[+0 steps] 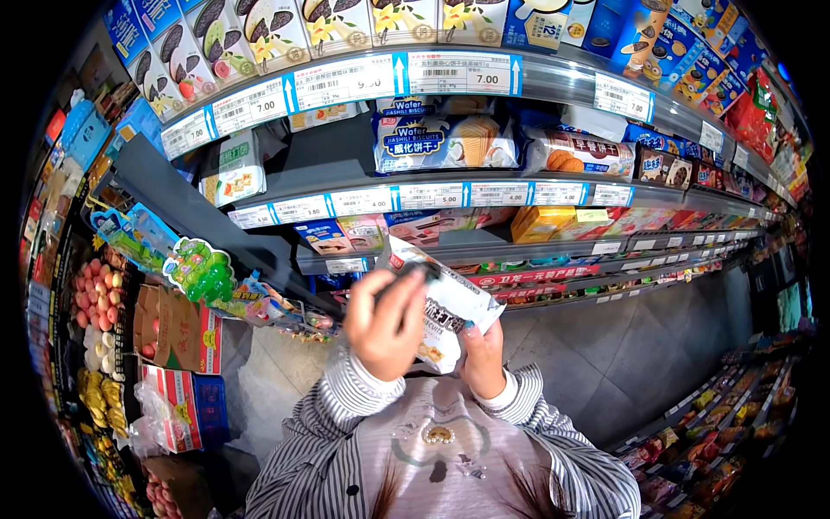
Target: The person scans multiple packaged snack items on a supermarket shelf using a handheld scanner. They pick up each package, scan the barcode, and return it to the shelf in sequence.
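Observation:
Before my chest, my right hand (483,355) grips the lower right edge of a white biscuit packet (447,308). The packet is tilted, with its printed front towards me. My left hand (386,324) is raised over the packet's upper left part. Its fingers are curled around a small dark object (425,271), perhaps a cloth, which lies against the packet. That object is blurred and partly hidden by the fingers, so its kind is unclear. A similar white and green biscuit packet (235,170) stands on the shelf ahead, at the left end.
Shelf edges with price tags (428,196) curve across in front. Wafer packets (447,139) and cookie boxes (337,26) stand on them. Left are a hanging toy display (201,269), a cardboard fruit box (168,324) and bananas (100,399). Packaged snacks (720,428) fill racks at lower right.

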A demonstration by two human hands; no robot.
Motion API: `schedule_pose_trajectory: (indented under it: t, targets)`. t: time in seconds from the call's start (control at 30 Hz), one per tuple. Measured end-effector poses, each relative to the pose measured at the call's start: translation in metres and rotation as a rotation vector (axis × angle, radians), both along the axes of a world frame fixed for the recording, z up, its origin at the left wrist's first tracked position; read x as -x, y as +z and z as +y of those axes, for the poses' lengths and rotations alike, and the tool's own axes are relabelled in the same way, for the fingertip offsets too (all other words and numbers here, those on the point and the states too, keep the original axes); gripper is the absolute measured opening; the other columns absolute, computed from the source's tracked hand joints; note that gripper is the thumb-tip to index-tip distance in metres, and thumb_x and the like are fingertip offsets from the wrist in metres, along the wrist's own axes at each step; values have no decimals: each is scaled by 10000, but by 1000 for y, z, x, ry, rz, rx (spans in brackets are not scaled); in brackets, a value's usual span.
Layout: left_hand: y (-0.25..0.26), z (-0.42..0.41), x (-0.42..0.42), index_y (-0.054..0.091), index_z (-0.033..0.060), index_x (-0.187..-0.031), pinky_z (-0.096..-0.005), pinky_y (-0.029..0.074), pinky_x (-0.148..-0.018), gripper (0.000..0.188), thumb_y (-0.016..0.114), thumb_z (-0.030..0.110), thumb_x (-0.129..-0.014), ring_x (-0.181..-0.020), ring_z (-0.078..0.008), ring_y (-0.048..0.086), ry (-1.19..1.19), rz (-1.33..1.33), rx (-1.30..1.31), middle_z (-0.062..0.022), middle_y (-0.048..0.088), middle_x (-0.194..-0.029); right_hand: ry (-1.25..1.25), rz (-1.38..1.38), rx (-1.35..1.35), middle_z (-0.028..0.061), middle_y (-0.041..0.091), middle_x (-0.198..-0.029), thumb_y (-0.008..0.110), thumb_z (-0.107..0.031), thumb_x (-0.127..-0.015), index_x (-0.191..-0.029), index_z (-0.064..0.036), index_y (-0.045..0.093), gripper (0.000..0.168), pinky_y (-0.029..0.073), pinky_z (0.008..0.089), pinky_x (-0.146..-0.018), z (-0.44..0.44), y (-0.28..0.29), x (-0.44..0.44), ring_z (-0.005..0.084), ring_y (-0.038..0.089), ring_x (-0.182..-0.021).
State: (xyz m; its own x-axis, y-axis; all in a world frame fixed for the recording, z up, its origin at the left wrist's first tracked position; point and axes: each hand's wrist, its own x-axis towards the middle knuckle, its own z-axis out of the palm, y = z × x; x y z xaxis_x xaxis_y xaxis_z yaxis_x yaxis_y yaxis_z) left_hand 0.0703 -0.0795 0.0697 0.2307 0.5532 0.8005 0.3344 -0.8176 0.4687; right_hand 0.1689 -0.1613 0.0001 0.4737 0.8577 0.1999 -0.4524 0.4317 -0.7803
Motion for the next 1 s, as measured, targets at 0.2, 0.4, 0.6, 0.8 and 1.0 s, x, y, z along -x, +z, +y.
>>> schedule_pose_trajectory:
  t: [0.2, 0.4, 0.6, 0.8, 1.0]
  targets:
    - [6, 31, 20, 639, -22, -933, -287, 452, -739, 191, 674, -40, -747, -828, -209, 563, -14, -111, 257, -118, 562, -934, 13, 184, 52, 142, 548, -1169, 545, -262, -870, -1246, 51, 410, 507, 436, 335, -911, -10, 14, -7, 215, 552, -1051]
    - [-8, 25, 33, 648, -11, -935, -290, 453, -750, 205, 688, -20, -735, -837, -222, 581, -197, -44, 397, -125, 583, -927, -34, 323, 150, 139, 584, -1105, 438, -330, -924, -1203, 27, 444, 452, 501, 320, -822, -3, 23, -16, 206, 616, -949]
    - [-9, 13, 56, 649, -22, -927, -276, 449, -742, 202, 681, -35, -729, -827, -201, 583, -348, 58, 472, -121, 586, -925, -28, 442, 155, 97, 579, -1172, 398, -410, -941, -1217, -59, 469, 452, 474, 357, -892, 3, 24, -30, 232, 584, -1054]
    - [-13, 15, 76, 610, -34, -947, -272, 436, -784, 173, 622, -46, -775, -855, -189, 560, -23, -61, 342, -123, 579, -970, 48, 566, 106, 111, 555, -1216, 396, -414, -946, -1261, -62, 436, 474, 466, 375, -918, 10, 34, -28, 234, 567, -1088]
    - [-16, 0, 62, 588, -42, -990, -325, 411, -858, 178, 565, 33, -829, -925, -229, 539, 141, -211, 121, -144, 555, -1042, 400, 954, 188, 153, 486, -1290, 538, -195, -904, -1299, -12, 369, 467, 487, 419, -922, 8, 28, -14, 279, 509, -1163]
